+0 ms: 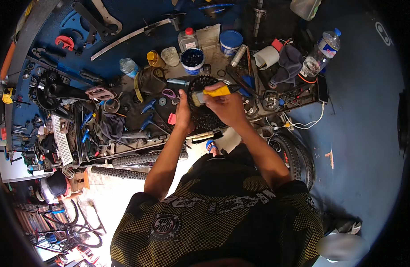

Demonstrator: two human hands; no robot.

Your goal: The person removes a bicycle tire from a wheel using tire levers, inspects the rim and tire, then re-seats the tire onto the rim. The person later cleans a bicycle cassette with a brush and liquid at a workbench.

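Note:
My right hand point(227, 109) is closed round a paintbrush with a yellow handle point(219, 91). Its pale bristles point(198, 98) lie against a dark toothed bicycle cassette point(202, 82). On the cassette's left side is my left hand point(183, 113), thumb pointing up and the other fingers mostly hidden; it grips the cassette's edge. More dark toothed metal point(208, 122) shows below my right hand, and I cannot tell whether it is a separate part. Just left of my left hand lie purple-handled scissors point(169, 93) and a small red piece point(171, 119).
The cluttered workbench holds an open tub of dark grease point(192, 59), a blue-lidded tub point(231, 41), a red-capped bottle point(188, 39) and blue-handled tools point(148, 106). A crankset point(51, 91) is at left. Tyres point(129, 159) lie below the bench edge; a water bottle point(320, 52) stands right.

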